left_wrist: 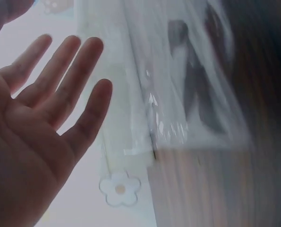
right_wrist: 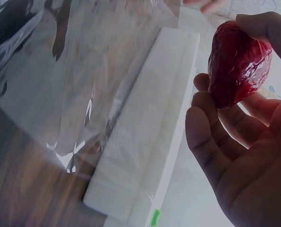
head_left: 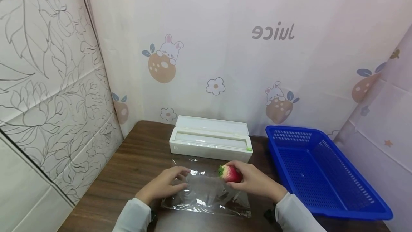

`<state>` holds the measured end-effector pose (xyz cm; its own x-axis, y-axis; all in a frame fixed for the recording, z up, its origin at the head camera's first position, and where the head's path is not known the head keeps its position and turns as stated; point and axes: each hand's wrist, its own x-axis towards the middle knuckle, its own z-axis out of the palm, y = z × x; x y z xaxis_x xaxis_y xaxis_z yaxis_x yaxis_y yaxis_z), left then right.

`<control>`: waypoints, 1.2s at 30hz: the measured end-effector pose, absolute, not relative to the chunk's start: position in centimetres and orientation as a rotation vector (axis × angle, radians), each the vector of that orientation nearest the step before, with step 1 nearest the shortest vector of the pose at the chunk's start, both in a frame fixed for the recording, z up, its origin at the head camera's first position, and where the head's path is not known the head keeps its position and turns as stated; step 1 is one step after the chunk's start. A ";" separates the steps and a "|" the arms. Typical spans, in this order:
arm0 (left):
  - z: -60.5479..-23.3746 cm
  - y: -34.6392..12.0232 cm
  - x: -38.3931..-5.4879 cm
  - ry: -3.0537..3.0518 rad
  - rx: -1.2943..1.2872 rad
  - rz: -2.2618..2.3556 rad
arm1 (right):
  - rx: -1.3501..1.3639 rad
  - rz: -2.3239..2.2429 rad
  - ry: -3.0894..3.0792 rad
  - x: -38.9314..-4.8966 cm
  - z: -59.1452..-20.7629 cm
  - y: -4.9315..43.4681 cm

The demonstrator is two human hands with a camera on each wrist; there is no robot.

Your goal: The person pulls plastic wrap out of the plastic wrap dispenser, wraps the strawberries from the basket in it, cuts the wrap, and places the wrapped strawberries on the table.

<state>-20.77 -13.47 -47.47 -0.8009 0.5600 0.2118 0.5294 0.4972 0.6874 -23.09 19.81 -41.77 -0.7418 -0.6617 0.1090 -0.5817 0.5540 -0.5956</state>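
Your right hand (head_left: pixel 254 182) pinches a red strawberry (head_left: pixel 230 174) over clear film (head_left: pixel 206 193), your left hand (head_left: pixel 164 184) has fingers loosely apart, a white box (head_left: pixel 210 149) just beyond.

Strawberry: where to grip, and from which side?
Probably best across the rounded red body of the strawberry, thumb and fingers on opposite sides, coming from the person's right. Its green leafy top points left, leaving the red end facing that approach. The right hand holds it that way, clear of the leaves.
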 end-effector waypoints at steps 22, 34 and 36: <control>-47.8 -8.8 -20.4 2.555 1.048 1.260 | -1.142 -0.876 2.661 -21.6 -45.3 15.2; -49.3 -9.7 -20.0 2.501 1.051 1.228 | -1.189 -0.851 2.634 -20.4 -47.8 14.7; -49.4 -9.8 -20.0 2.486 1.022 1.208 | -1.191 -0.850 2.630 -20.4 -48.1 14.6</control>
